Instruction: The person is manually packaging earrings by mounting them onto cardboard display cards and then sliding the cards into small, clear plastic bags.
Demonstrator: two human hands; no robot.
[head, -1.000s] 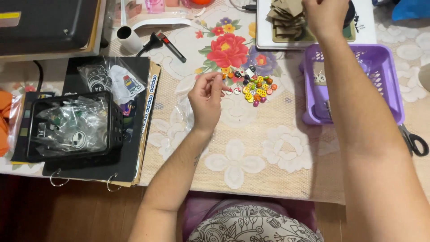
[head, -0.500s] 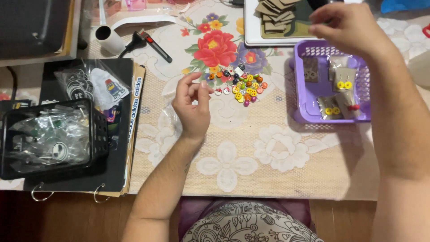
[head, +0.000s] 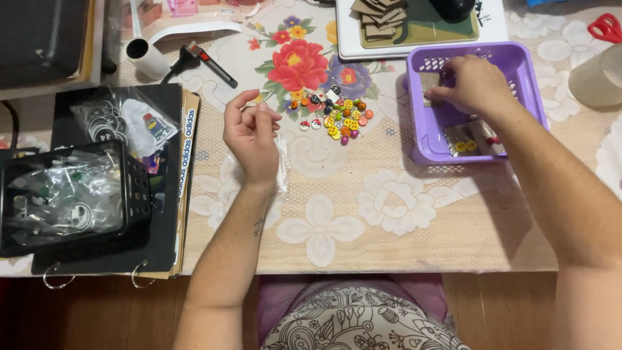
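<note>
Right hand grasps a small packet inside the purple basket near the counter's far edge; left hand hovers loosely curled, empty, beside the coloured buttons.

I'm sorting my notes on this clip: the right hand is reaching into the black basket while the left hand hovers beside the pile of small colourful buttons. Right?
Not quite. In the head view the right hand reaches into the purple basket, not the black one; the left hand does hover beside the buttons.

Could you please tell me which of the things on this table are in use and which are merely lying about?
In use:
- right hand reaching into the purple basket
- left hand raised beside the small coloured pieces
- small packets in the basket

Lying about:
- black crate of bags
- red-handled scissors
- cardboard pieces
</note>
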